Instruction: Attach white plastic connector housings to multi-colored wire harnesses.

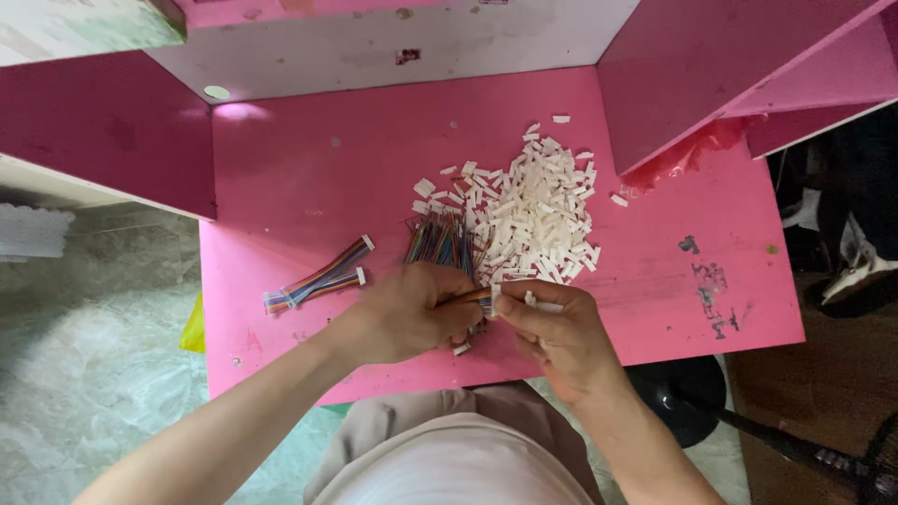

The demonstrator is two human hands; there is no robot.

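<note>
Your hands worked close to the near edge of the pink table point(309, 168), whose open room lay toward 10 o'clock, while raised pink panels point(692, 75) closed off 12 and 2 o'clock. Your left hand point(409, 313) was closed around a multicoloured wire bundle point(443, 239) fanning toward 12 o'clock, and your right hand point(559, 335), touching it at 3 o'clock, pinched a small white connector point(541, 304). The pile of white connectors point(533, 210) lay just beyond at 1 o'clock, finished cables point(318, 278) at 9 o'clock.
</note>
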